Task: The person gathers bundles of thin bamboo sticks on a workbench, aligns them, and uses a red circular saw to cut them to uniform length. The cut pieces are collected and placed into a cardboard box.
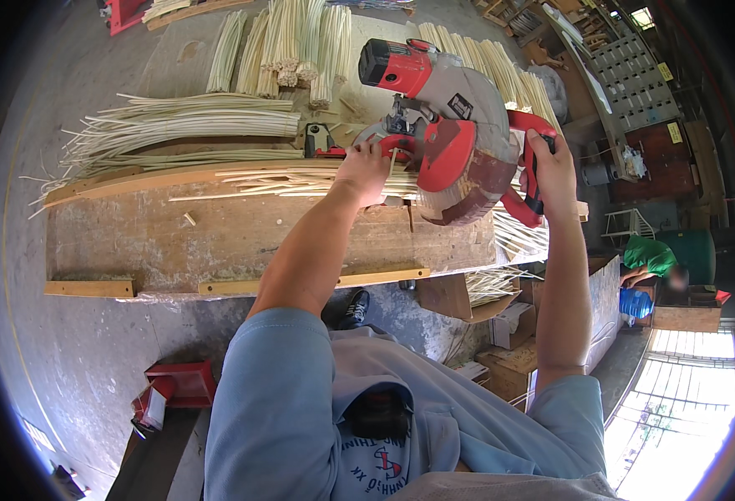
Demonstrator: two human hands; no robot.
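A red and grey miter saw [468, 138] stands on the wooden bench in front of me, its blade guard down over the rods. My right hand [554, 171] is wrapped round the saw's red and black D-shaped handle [533, 179]. Just left of the guard, my left hand [362, 174] is closed over a bundle of thin pale rods [280, 179], which look like rattan or cane. The rods lie along a wooden strip and run under the saw. Where they meet the blade is hidden by the guard, and my left fingertips are partly hidden.
Longer pale rods [192, 121] lie behind the strip, with tied bundles [288, 50] farther back. Loose pieces lie right of the saw. A cardboard box [447, 296] of short rods stands below the bench [242, 238]. A person in green [650, 255] bends at the far right.
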